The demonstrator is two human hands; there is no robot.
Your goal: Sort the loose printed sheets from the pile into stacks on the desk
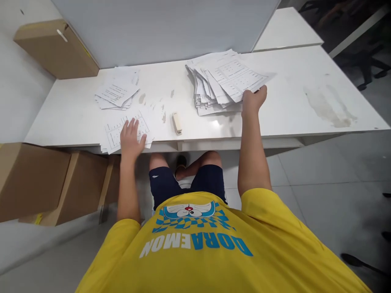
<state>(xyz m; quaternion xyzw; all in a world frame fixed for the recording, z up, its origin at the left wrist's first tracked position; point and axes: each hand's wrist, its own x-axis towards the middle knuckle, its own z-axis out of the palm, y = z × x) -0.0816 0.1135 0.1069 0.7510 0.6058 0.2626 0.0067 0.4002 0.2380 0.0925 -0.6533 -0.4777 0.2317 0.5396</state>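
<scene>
My left hand [131, 140] lies flat with fingers spread on a few printed sheets [113, 134] at the table's front edge, which they slightly overhang. To the right, my right hand [254, 101] pinches the near right corner of a printed sheet [238, 78] on top of a thick, uneven paper stack [203, 97]. Its fingertips are partly hidden behind the paper. Between the hands rests a cream stapler [176, 123], touched by neither. Behind my left hand is a smaller, loosely fanned pile of papers [117, 92].
The white table [284, 93] has brownish stains at the right and centre. A grey panel [171, 28] rises along its back edge. One cardboard box [65, 53] stands at the back left corner; more boxes [82, 183] are below on the left. Dark chair legs [366, 69] show at right.
</scene>
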